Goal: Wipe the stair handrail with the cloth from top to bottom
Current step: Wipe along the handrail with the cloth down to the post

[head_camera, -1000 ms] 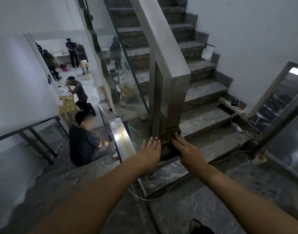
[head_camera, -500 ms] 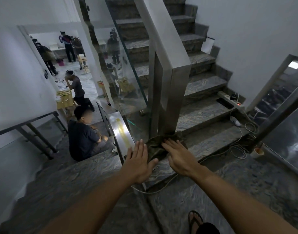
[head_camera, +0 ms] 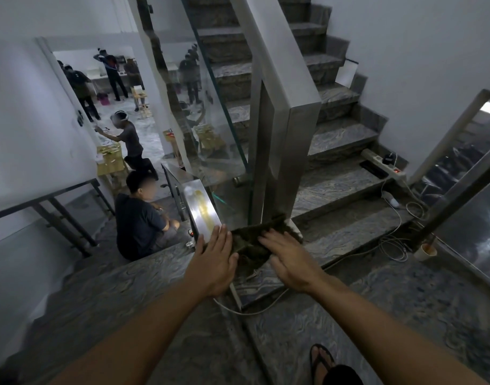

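The steel handrail (head_camera: 274, 51) runs down from the top of the view and turns into a vertical post (head_camera: 293, 162) that ends on the first step. A dark green cloth (head_camera: 250, 244) is stretched out just in front of the post's foot. My left hand (head_camera: 214, 262) grips its left edge with the thumb, fingers straight. My right hand (head_camera: 291, 262) lies over its right side, fingers spread. A second shiny rail end (head_camera: 201, 211) of the lower flight sits just left of the cloth.
Marble steps (head_camera: 341, 190) rise to the right, with a power strip (head_camera: 384, 165), white cables (head_camera: 391, 243) and a paper cup (head_camera: 425, 251). A person (head_camera: 139, 218) sits on the lower stairs to the left; others stand beyond. My sandalled foot (head_camera: 321, 359) is on the landing.
Both hands slid the cloth down off the bottom of the post and drew it toward me. It now hangs spread between them instead of wrapped around the post.
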`<state>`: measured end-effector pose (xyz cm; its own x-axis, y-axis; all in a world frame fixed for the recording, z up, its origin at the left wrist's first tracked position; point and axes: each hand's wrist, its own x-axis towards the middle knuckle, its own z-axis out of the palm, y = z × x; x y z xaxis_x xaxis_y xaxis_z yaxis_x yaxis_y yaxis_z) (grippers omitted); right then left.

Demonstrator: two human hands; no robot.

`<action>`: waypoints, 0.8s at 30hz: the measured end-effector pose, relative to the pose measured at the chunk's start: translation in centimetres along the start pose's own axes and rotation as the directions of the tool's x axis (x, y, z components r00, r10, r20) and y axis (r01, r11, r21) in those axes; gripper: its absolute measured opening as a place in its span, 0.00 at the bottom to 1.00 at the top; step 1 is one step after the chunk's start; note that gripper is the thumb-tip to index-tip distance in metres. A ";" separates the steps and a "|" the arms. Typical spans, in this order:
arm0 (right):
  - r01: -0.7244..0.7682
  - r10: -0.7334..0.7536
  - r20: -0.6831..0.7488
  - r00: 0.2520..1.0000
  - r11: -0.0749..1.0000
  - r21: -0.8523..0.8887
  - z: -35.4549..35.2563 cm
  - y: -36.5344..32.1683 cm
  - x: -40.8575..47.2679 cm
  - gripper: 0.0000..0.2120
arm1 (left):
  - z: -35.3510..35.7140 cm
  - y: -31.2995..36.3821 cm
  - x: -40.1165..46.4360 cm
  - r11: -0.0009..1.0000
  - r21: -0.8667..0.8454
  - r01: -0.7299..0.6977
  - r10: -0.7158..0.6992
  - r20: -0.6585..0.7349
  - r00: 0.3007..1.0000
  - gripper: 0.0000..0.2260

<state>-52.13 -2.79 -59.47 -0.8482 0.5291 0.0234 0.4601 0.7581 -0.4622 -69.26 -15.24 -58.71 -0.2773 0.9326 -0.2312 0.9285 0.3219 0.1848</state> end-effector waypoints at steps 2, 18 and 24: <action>-0.111 0.114 -0.107 0.988 0.993 0.037 -1.1 1.5 -0.1 0.24 | -0.3 0.9 0.0 0.999 0.047 0.020 -0.018 -0.024 1.000 0.32; 0.032 -0.042 -0.030 0.999 0.959 -0.282 -1.0 -0.8 0.5 0.23 | -2.6 1.0 0.1 0.951 -0.091 0.295 -0.305 -0.128 0.944 0.22; 0.176 -0.154 0.089 0.984 0.921 -0.348 1.4 -0.2 0.1 0.26 | -0.3 0.8 1.9 0.945 -0.119 0.305 -0.320 -0.135 0.938 0.30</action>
<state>-52.66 -3.49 -60.64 -0.9289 0.3700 0.0148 0.3661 0.9237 -0.1132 -69.18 -13.12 -58.71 -0.5902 0.7937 -0.1474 0.7633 0.6081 0.2182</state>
